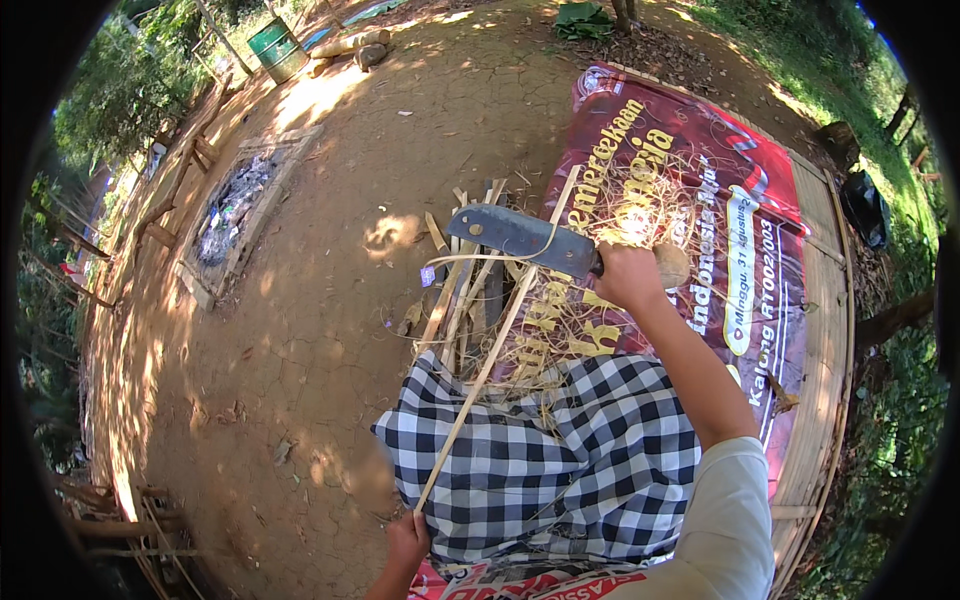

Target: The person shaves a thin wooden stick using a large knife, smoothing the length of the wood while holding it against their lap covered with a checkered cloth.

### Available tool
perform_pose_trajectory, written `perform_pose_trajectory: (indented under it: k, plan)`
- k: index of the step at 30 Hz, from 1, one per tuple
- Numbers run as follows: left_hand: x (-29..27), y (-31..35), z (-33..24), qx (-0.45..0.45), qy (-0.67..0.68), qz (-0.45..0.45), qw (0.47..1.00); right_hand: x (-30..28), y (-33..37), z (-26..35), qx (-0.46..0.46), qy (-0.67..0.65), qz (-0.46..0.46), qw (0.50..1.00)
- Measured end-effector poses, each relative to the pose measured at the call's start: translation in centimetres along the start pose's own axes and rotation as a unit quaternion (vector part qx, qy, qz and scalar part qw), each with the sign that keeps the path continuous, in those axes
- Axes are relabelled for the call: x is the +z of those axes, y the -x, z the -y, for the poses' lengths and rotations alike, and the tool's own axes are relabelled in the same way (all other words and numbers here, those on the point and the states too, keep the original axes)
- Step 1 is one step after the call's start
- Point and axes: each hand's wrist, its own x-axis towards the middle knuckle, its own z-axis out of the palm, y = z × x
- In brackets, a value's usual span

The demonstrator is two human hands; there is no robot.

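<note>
The left hand (407,542) grips the near end of a pale strip (473,400) slanting over the checked cloth (590,460), the right hand (629,274) clutches a machete (515,235) beyond that cloth — and I'd judge tilting it too steeply could sever the strip.

The cleaver (528,242) at centre shows dull, dark metal; the long strip (455,432) slanting below it looks like smooth, pale wood. Matt checked cloth (540,440) creases at lower centre. Right of centre I see the banner (780,270) shine like plastic under rough, wiry shavings (650,185). The black bag (865,210), far right, looks glossy.
</note>
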Motion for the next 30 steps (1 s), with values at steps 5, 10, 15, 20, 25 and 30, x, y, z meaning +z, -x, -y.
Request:
perform_pose_trajectory:
  k: [5,10,15,20,25,30]
  plan:
    - [0.1,-0.2,0.0,0.014,0.002,-0.008,1.0,-1.0,2.6,3.3,-0.077,-0.065,0.033,0.994]
    - [0.1,-0.2,-0.8,-0.003,0.004,-0.005,1.0,0.6,7.0,7.6,-0.253,-0.111,0.074,0.958]
    - [0.1,0.2,0.0,-0.01,-0.002,-0.002,1.0,-0.2,5.8,7.4,-0.314,-0.101,0.039,0.943]
    - [0.1,-0.1,-0.5,0.007,-0.005,-0.008,1.0,-1.5,-0.8,0.5,0.028,-0.023,0.026,0.999]
    - [0.3,-0.2,0.9,0.024,-0.011,0.007,1.0,-1.6,-0.8,-3.1,0.055,0.007,0.036,0.998]
    - [0.1,0.1,0.6,0.01,0.0,-0.008,1.0,-1.3,2.0,-0.2,-0.021,-0.054,0.029,0.998]
